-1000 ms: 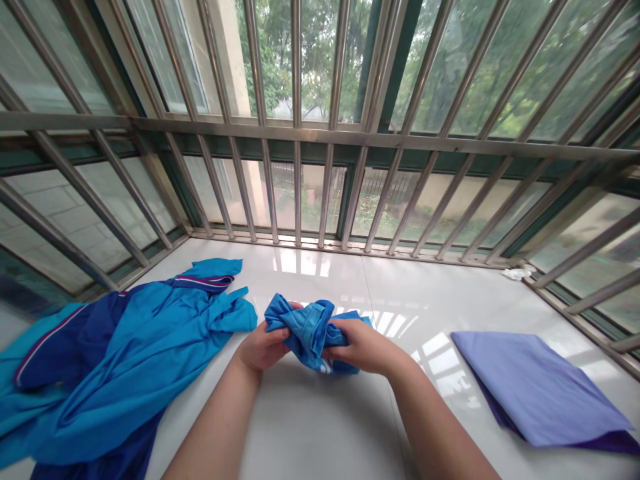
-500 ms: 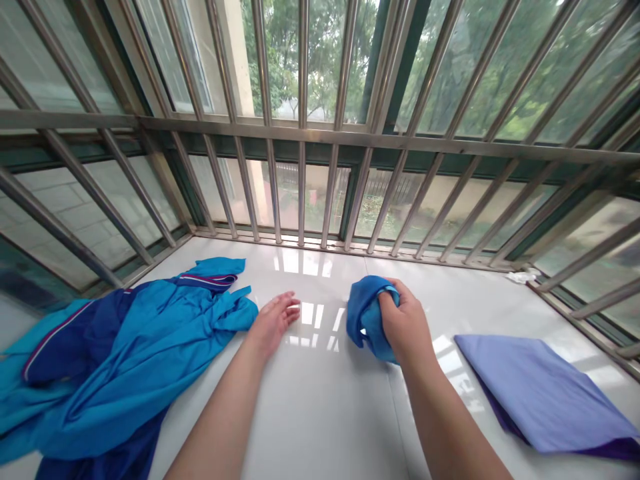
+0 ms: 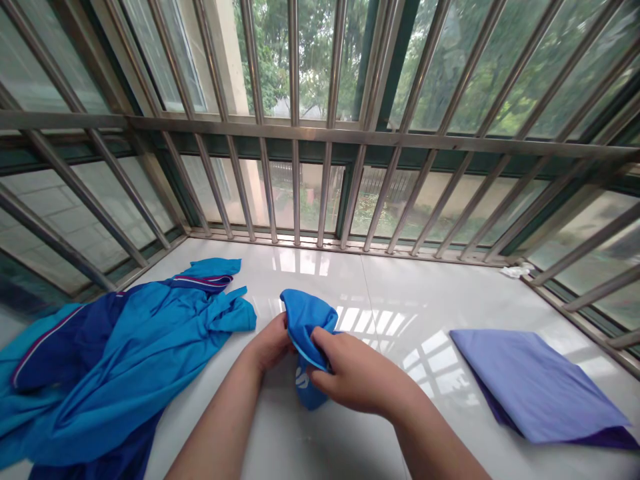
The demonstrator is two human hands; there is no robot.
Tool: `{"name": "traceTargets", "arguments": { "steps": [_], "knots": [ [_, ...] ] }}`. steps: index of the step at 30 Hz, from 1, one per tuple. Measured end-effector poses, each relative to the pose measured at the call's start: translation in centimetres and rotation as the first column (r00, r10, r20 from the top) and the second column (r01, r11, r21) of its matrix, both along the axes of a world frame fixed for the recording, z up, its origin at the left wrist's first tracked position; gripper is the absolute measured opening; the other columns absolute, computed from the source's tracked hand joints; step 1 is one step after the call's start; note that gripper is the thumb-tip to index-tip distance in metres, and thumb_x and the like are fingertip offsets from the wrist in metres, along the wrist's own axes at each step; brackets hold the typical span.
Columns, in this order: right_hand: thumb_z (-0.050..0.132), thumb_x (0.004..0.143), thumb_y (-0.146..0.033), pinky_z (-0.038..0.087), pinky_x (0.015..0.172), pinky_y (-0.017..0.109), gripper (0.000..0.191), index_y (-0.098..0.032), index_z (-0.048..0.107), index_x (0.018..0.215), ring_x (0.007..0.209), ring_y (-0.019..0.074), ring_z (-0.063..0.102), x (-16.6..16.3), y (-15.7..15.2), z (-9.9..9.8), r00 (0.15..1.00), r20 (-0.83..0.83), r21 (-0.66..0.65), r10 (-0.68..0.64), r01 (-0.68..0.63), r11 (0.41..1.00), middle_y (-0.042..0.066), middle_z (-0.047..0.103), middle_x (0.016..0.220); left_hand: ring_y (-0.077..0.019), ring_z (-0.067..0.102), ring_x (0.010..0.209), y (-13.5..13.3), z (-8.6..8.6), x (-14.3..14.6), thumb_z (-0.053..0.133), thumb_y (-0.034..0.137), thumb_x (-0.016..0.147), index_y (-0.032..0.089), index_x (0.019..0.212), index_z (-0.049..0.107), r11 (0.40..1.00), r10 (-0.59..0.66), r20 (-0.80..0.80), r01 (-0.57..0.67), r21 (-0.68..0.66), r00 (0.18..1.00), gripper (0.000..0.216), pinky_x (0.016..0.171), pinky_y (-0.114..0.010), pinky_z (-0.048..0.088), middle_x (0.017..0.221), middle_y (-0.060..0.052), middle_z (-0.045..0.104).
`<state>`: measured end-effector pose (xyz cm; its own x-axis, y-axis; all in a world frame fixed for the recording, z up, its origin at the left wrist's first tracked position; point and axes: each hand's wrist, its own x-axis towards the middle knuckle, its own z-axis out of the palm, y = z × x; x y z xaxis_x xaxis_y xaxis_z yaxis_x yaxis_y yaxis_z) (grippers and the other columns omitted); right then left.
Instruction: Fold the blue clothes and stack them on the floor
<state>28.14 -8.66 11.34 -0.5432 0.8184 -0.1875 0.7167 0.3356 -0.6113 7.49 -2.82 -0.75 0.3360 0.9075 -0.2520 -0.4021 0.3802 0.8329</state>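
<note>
While both hands close on it from either side, the small blue garment (image 3: 307,333) is bunched between them, lifted just above the white tabletop (image 3: 350,433) in the middle of the view. The left hand (image 3: 270,343) grips the cloth's near-left edge with fingers curled under the fold; the right hand (image 3: 350,373) pinches a hem across the front, thumb on top, knuckles toward the camera. A white printed mark shows on the part hanging below the right hand's fingers. The fabric looks thin, light and limp, likely a slick sports knit, so it should drape and slide rather than hold a shape; a hem or seam edge seems the surest place to take hold. Both forearms come in from the bottom edge and angle toward each other, wrists nearly level and close together.

To the left, well apart from the hands, a heap of blue clothing (image 3: 125,360) with dark panels and a striped trim lies crumpled on the tabletop. To the right rests a folded purple cloth (image 3: 535,383), flat and neat. Behind, metal window bars (image 3: 295,133) enclose the ledge, with trees beyond.
</note>
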Motion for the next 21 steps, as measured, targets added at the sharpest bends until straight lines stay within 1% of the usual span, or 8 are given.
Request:
{"name": "traceTargets", "arguments": {
  "steps": [3,5,7,10,13,15,19,21],
  "knots": [
    [0.069,0.097,-0.054,0.028,0.065,0.030,0.030,-0.024,0.068,0.102,0.082,0.0217,0.061,0.1,0.3,-0.5,1.000,0.013,0.010,0.021,-0.021,1.000,0.005,0.073,0.096,-0.0214,0.072,0.065,-0.4,0.4,-0.6,0.101,0.029,0.065,0.018,0.105,0.079,0.981,-0.186,-0.002,0.186,0.053,0.982,0.047,0.064,-0.030,0.058,0.079,-0.005,0.076],
    [0.063,0.102,-0.060,0.029,0.065,0.030,0.037,-0.023,0.070,0.096,0.081,0.0214,0.063,-0.1,0.6,-0.8,1.000,-0.006,0.026,0.015,-0.015,1.000,0.005,0.075,0.095,-0.0228,0.075,0.074,-0.6,0.7,-1.0,0.103,0.031,0.062,0.019,0.109,0.079,0.963,-0.260,0.039,0.256,0.090,0.965,0.055,0.069,-0.030,0.059,0.093,-0.008,0.079],
    [0.053,0.108,-0.058,0.030,0.065,0.031,0.043,-0.023,0.072,0.092,0.080,0.0207,0.064,-0.4,0.8,-0.9,1.000,-0.024,0.042,0.001,0.000,0.999,0.005,0.077,0.093,-0.0263,0.077,0.086,-0.7,0.8,-1.1,0.105,0.043,0.061,0.019,0.114,0.078,0.953,-0.290,0.089,0.278,0.123,0.953,0.065,0.074,-0.031,0.060,0.104,-0.012,0.080],
    [0.041,0.114,-0.050,0.032,0.067,0.031,0.048,-0.022,0.075,0.092,0.079,0.0200,0.064,-0.8,0.9,-0.8,1.000,-0.013,0.047,-0.005,0.006,0.999,0.006,0.078,0.093,-0.0256,0.077,0.085,-0.4,0.4,-1.1,0.104,0.057,0.059,0.016,0.112,0.078,0.952,-0.289,0.092,0.277,0.128,0.953,0.072,0.070,-0.028,0.058,0.104,-0.013,0.080],
    [0.039,0.114,-0.044,0.031,0.066,0.031,0.050,-0.021,0.076,0.089,0.076,0.0192,0.063,-1.1,0.9,-0.7,1.000,0.016,0.044,-0.002,0.001,0.999,0.006,0.078,0.091,-0.0231,0.078,0.084,0.0,-0.1,-0.8,0.104,0.051,0.064,0.014,0.102,0.079,0.959,-0.265,0.050,0.258,0.119,0.963,0.059,0.077,-0.029,0.060,0.095,-0.012,0.081],
    [0.040,0.114,-0.045,0.030,0.065,0.030,0.051,-0.021,0.076,0.086,0.074,0.0185,0.063,-1.1,0.9,-0.6,0.999,0.009,0.042,-0.034,0.034,0.999,0.006,0.078,0.088,-0.0234,0.078,0.085,0.2,-0.2,-0.9,0.103,0.050,0.067,0.013,0.100,0.079,0.961,-0.250,0.056,0.241,0.132,0.967,0.055,0.081,-0.031,0.060,0.093,-0.012,0.081],
    [0.040,0.114,-0.047,0.036,0.068,0.028,0.052,-0.023,0.077,0.087,0.074,0.0170,0.067,-0.5,1.5,-0.3,0.983,-0.116,-0.044,-0.143,0.139,0.989,0.001,0.079,0.082,-0.0249,0.078,0.079,0.4,-0.2,-1.5,0.102,0.057,0.066,0.013,0.096,0.078,0.970,-0.190,0.107,0.170,0.175,0.976,0.058,0.074,-0.031,0.060,0.084,-0.010,0.079],
    [0.043,0.113,-0.044,0.039,0.071,0.028,0.047,-0.024,0.079,0.090,0.076,0.0166,0.069,-0.1,1.8,-0.3,0.973,-0.165,-0.068,-0.159,0.150,0.986,0.000,0.080,0.082,-0.0243,0.076,0.075,0.4,-0.2,-1.7,0.101,0.060,0.064,0.013,0.093,0.077,0.972,-0.165,0.124,0.140,0.189,0.978,0.060,0.071,-0.031,0.058,0.077,-0.008,0.076]
  ]
}}
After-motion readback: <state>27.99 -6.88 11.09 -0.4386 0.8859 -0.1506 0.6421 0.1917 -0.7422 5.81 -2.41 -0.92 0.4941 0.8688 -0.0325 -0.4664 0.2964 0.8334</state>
